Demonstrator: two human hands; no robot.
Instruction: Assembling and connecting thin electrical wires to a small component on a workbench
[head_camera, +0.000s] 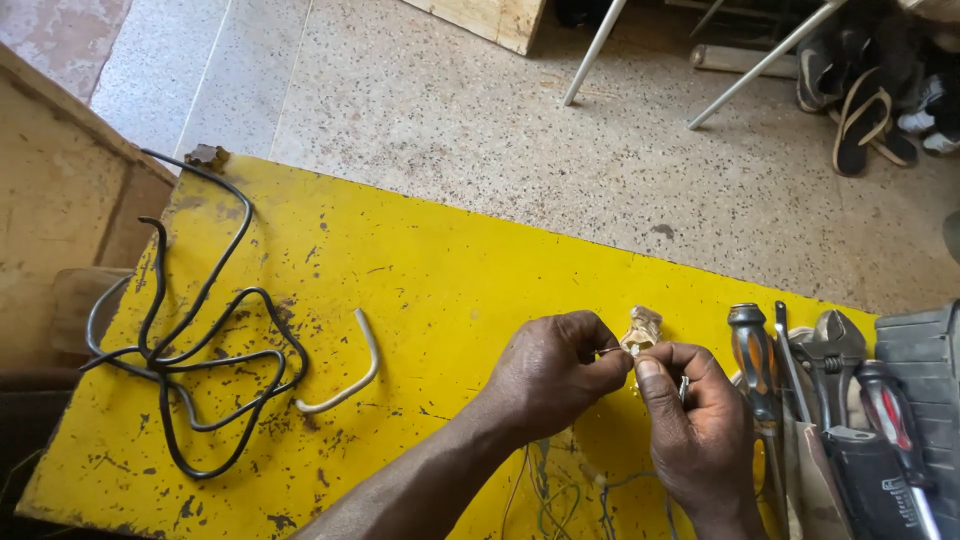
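My left hand (553, 372) and my right hand (700, 430) meet over the yellow table (400, 290), pinching a small pale beige part (641, 330) between their fingertips. A thin metal pin or wire end shows between left thumb and forefinger. Thin green and grey wires (560, 495) hang below both hands near the table's front edge. What lies inside my right palm is hidden.
A tangle of black cable (205, 350) and a bent grey cable piece (350, 380) lie at the left. Screwdrivers (752, 365), an adjustable wrench (835, 350) and a grey case (925, 370) sit at the right. Sandals (865, 115) and metal legs (595, 50) stand on the floor beyond.
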